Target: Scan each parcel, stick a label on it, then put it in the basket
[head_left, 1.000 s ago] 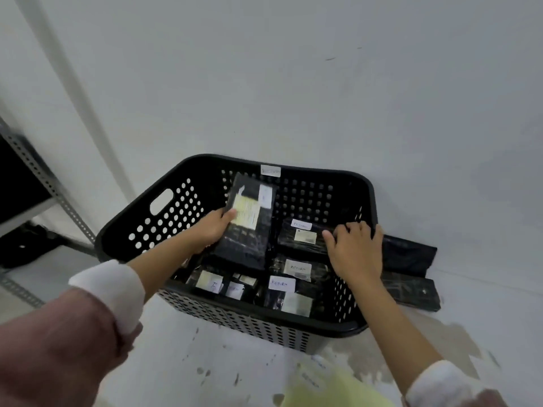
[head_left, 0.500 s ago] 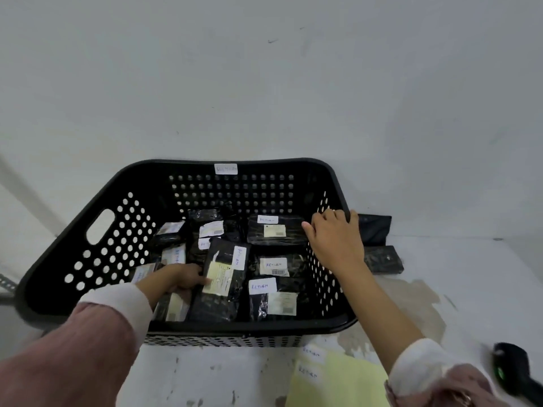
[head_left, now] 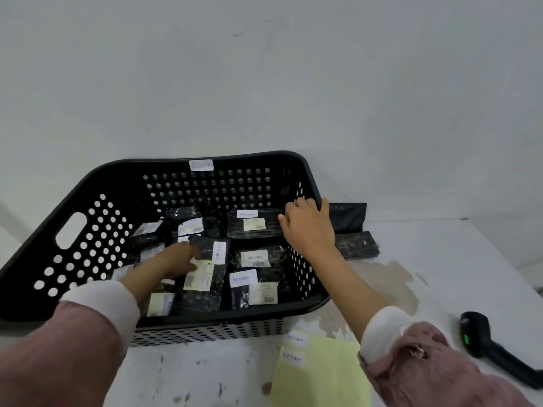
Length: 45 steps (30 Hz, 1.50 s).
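Head view, placement step. The left hand [head_left: 179,258] lies inside the black perforated basket [head_left: 88,239], fingers extended and resting on the upper edge of a black film-wrapped parcel [head_left: 205,277] that lies flat on the basket floor; no curl round it is visible, so release appears complete or nearly so. The parcel's long axis runs away from the person, toward the far wall of the basket, and it carries a white "RETURN" label [head_left: 219,252] and a pale printed slip. The right hand [head_left: 308,227] grips the basket's right rim, fingers hooked over the edge, apparently steadying it. Other labelled parcels, glossy and crinkled, lie beside the first.

Two unlabelled parcels [head_left: 355,245] lie on the tabletop [head_left: 440,259] just outside the basket's right wall, long axes across the view, touching or nearly touching the basket. They lie nearer the right hand, which would plausibly take the next one. A yellow backing sheet [head_left: 323,374] bearing spare labels lies at the near edge; the black handheld scanner [head_left: 484,342], matte, green-lit, lies further right.
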{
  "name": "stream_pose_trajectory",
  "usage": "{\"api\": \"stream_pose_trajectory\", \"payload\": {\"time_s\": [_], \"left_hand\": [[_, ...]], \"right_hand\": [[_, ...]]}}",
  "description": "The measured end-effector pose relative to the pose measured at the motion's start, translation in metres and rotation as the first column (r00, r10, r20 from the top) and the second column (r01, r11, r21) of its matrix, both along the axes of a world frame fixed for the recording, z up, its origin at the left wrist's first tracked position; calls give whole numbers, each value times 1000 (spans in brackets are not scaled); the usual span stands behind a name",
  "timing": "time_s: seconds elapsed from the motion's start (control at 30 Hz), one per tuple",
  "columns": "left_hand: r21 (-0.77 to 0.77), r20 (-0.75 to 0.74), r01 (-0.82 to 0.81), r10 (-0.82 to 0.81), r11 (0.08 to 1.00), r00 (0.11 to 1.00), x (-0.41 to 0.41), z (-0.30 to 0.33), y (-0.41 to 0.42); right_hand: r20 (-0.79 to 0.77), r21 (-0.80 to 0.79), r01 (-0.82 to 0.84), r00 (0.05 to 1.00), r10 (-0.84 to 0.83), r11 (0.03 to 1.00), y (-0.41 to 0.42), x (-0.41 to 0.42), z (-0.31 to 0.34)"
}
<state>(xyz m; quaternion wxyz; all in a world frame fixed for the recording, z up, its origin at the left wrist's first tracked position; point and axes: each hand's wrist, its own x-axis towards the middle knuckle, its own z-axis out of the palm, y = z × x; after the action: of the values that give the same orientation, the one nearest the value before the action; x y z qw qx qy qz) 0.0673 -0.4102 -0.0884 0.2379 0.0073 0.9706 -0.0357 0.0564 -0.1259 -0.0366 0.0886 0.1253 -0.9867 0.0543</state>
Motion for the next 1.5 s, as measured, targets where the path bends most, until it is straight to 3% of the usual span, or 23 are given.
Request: {"api": "stream_pose_trajectory", "payload": {"time_s": [0.07,0.13,0.23,0.3,0.33,0.43,0.5,0.57,0.63,0.73,0.83,0.9,1.0,1.13,1.27,1.5], "left_hand": [[64,24,-42,40,997,999,-1,13,8],[260,-118,-63,97,964,988,-2,27,25],[605,-450,67,271,793,851,0,53,68],[739,-520,209,344,640,782,0,75,114],[776,-538,278,365,566,760,2,85,141],[792,-602,473,365,386,710,9,110,223],[761,-649,573,325,306,688,13,114,277],[705,-709,648,257,289,657,14,107,319],[660,-746,684,167,310,644,8,87,355],[682,-687,618,51,392,725,-5,36,390],[698,-500,424,-31,577,865,-19,-28,403],[637,-343,267,-44,724,938,-24,-65,396],[545,-140,26,60,838,988,-28,-103,383],[457,-28,-130,161,880,987,-43,-126,367],[382,-21,-172,194,908,981,-68,-137,361],[192,-53,-78,90,978,995,-111,-155,367]], "right_hand": [[-34,-171,-34,999,28,985,1,2,4],[-77,-415,-73,996,45,907,7,3,7],[-100,-794,-99,994,32,600,19,1,12],[-62,-905,-61,998,12,420,39,2,8],[-36,-912,-36,999,7,409,56,4,-2],[106,-825,123,992,-64,552,133,22,-65],[290,-673,360,932,-218,646,207,45,-118],[380,-425,557,825,-417,714,277,76,-160],[394,-195,651,737,-550,733,334,106,-189],[476,-78,672,674,-565,737,382,130,-214],[460,120,562,699,-547,819,401,129,-232],[427,158,516,733,-530,842,404,118,-234],[428,137,401,800,-419,906,409,92,-237],[486,-40,333,830,-273,942,412,51,-233],[508,-204,361,834,-217,910,416,13,-230],[522,-289,399,828,-206,870,426,-31,-228]]}}
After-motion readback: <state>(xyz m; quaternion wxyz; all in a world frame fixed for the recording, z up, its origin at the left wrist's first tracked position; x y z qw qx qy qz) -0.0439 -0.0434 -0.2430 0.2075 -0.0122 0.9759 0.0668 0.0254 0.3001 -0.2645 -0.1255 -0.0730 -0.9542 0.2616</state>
